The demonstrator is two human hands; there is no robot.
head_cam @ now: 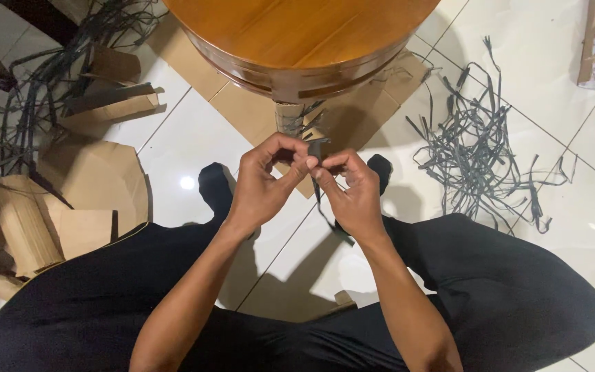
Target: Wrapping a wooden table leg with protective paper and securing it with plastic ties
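Both hands pinch one thin dark strip (319, 180) just below the round wooden table (297, 34): left hand (264, 182), right hand (354, 193). It could slip or tear if they pull hard.

Left of the round wooden table (297, 34), cardboard pieces (70, 200) crowd the floor. Right of it, tangled dark strips (476, 151) block passage; bare tile (187, 145) lies just below its left rim.

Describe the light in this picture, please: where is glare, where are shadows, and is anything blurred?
In the head view, glare shows as a bright spot on the white floor tiles; soft shadows fall under the wooden table and below the hands. The left hand and right hand, pinching a dark strip, look slightly soft; the pile of dark strips is sharp enough.
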